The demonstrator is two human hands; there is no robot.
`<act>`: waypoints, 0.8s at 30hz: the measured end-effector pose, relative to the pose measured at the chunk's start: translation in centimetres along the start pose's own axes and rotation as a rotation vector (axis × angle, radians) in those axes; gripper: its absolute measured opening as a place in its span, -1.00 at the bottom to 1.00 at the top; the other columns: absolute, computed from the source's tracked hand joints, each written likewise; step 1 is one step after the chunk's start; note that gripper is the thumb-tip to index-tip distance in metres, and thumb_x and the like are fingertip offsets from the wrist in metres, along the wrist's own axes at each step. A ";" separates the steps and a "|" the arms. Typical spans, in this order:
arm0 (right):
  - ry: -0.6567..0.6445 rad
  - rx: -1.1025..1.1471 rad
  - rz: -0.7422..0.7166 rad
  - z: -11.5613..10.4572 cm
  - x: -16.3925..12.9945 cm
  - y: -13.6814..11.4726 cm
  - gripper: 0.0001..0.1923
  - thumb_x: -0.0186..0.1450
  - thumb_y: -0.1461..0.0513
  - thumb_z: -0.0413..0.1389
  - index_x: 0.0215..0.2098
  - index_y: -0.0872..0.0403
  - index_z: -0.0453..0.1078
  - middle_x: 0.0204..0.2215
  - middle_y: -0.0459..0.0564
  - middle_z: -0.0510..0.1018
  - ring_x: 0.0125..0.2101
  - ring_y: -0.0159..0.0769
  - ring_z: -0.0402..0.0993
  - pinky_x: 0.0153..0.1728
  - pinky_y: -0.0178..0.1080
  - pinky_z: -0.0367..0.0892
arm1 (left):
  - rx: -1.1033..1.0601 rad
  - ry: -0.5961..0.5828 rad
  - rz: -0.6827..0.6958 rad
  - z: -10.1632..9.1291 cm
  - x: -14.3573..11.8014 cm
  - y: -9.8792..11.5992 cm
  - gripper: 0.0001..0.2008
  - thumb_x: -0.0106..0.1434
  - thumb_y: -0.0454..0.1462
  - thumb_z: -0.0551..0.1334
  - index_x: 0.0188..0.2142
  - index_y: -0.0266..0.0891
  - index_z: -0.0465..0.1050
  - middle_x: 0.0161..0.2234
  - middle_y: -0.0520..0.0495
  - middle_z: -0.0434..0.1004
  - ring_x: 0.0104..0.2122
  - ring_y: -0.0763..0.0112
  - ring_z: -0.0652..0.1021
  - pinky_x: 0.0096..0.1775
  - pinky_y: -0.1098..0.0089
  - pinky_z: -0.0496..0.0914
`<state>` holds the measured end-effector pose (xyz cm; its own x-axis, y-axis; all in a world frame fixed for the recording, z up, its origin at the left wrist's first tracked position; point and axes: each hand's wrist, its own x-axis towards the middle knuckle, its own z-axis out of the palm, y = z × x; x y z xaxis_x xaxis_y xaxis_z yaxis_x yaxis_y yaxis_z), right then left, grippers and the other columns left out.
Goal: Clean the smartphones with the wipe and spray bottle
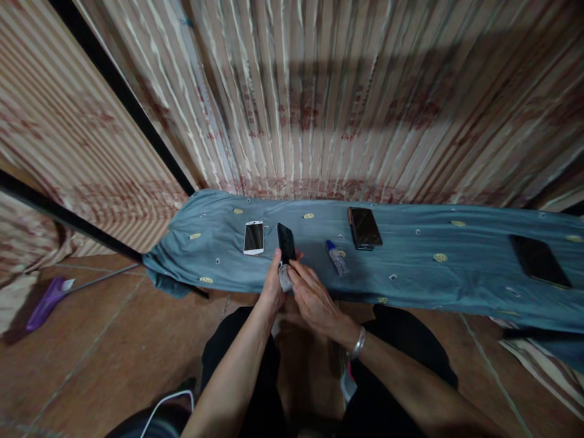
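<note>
A dark smartphone [286, 242] is held up in front of me, over the near edge of the cloth. My left hand [272, 281] is wrapped round its left side and lower end. With closed fingers, my right hand [312, 295] presses a light grey cloth [285, 278] against the phone's lower end. A white smartphone [253, 237] lies flat to the left. To the right lies a clear bottle [338, 260] with a blue cap, on its side.
A blue-grey patterned cloth [410, 225] covers the long bench. On it are a stack of dark devices [364, 228] and a black tablet [540, 261] far right. Striped curtains [319, 109] hang behind; black poles [123, 91] stand left. A purple broom [48, 304] lies on the floor.
</note>
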<state>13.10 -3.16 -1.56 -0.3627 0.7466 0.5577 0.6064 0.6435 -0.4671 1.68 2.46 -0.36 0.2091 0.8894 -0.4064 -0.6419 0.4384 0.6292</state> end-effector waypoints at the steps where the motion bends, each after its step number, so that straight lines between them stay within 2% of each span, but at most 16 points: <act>1: 0.013 -0.011 0.004 -0.1 0.1 0.2 -0.45 0.39 0.34 -0.18 0.35 0.17 0.05 0.25 0.29 0.26 0.27 -0.06 0.15 0.20 0.11 0.25 | -0.015 0.010 -0.032 0.3 -0.2 -0.1 -0.52 0.32 0.02 0.10 -0.21 -0.39 0.52 -0.32 -0.23 0.64 -0.15 0.24 0.62 -0.04 0.33 0.46; 4: 0.056 -0.051 0.043 -0.5 0.6 1.1 -0.47 0.41 0.33 -0.17 0.34 0.15 0.07 0.28 0.29 0.21 0.29 -0.04 0.11 0.22 0.13 0.22 | -0.036 0.062 -0.027 1.2 -0.9 -0.6 -0.60 0.36 -0.08 0.08 -0.17 -0.36 0.53 -0.35 -0.14 0.64 -0.17 0.32 0.62 0.03 0.34 0.42; 6: 0.094 -0.082 0.077 -0.9 1.1 1.8 -0.49 0.43 0.31 -0.17 0.34 0.13 0.09 0.29 0.27 0.18 0.30 -0.05 0.09 0.23 0.11 0.20 | -0.045 0.070 -0.004 1.7 -1.4 -1.0 -0.65 0.34 -0.12 0.12 -0.11 -0.34 0.52 -0.31 -0.12 0.65 -0.12 0.31 0.61 0.10 0.33 0.37; 10: 0.131 -0.138 0.150 -1.7 2.1 3.2 -0.50 0.44 0.26 -0.17 0.34 0.09 0.10 0.32 0.22 0.15 0.31 -0.04 0.06 0.26 0.13 0.13 | -0.035 -0.054 -0.041 2.3 -2.1 -1.5 -0.59 0.30 -0.12 0.18 0.05 -0.30 0.47 -0.08 -0.16 0.62 0.07 0.21 0.52 0.18 0.24 0.29; 12: 0.137 -0.157 0.187 -2.2 2.5 3.8 -0.50 0.44 0.25 -0.17 0.33 0.12 0.12 0.33 0.24 0.13 0.32 -0.02 0.05 0.27 0.14 0.10 | -0.011 -0.105 -0.072 2.5 -2.3 -1.7 -0.56 0.27 -0.10 0.21 0.08 -0.25 0.46 -0.03 -0.15 0.60 0.11 0.18 0.49 0.18 0.20 0.30; 15: 0.159 -0.165 0.218 -2.6 2.9 4.3 -0.50 0.43 0.27 -0.18 0.32 0.16 0.15 0.32 0.26 0.14 0.32 -0.01 0.06 0.27 0.14 0.10 | 0.020 -0.108 -0.086 2.7 -2.5 -2.0 -0.59 0.27 -0.10 0.21 0.05 -0.24 0.49 -0.06 -0.14 0.62 0.11 0.16 0.49 0.15 0.18 0.34; 20: 0.156 -0.149 0.121 -2.5 2.8 3.4 -0.47 0.42 0.32 -0.19 0.34 0.10 0.11 0.28 0.19 0.26 0.28 -0.07 0.15 0.27 0.09 0.14 | 0.009 -0.112 -0.012 2.3 -1.9 -2.4 -0.62 0.25 -0.15 0.23 0.01 -0.26 0.51 -0.01 -0.15 0.59 0.18 0.20 0.42 0.20 0.23 0.28; 24: 0.106 -0.151 0.010 -2.5 2.8 2.6 -0.50 0.42 0.33 -0.16 0.30 0.05 0.20 0.21 0.10 0.37 0.23 -0.13 0.21 0.25 0.00 0.22 | 0.034 -0.040 0.092 1.6 -1.3 -2.4 -0.64 0.25 -0.20 0.24 0.00 -0.29 0.52 -0.01 -0.14 0.59 0.20 0.26 0.39 0.24 0.31 0.21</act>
<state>15.44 0.18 0.48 -0.2845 0.7256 0.6265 0.7119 0.5976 -0.3689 4.13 0.51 -0.29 0.1798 0.9304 -0.3195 -0.6345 0.3579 0.6851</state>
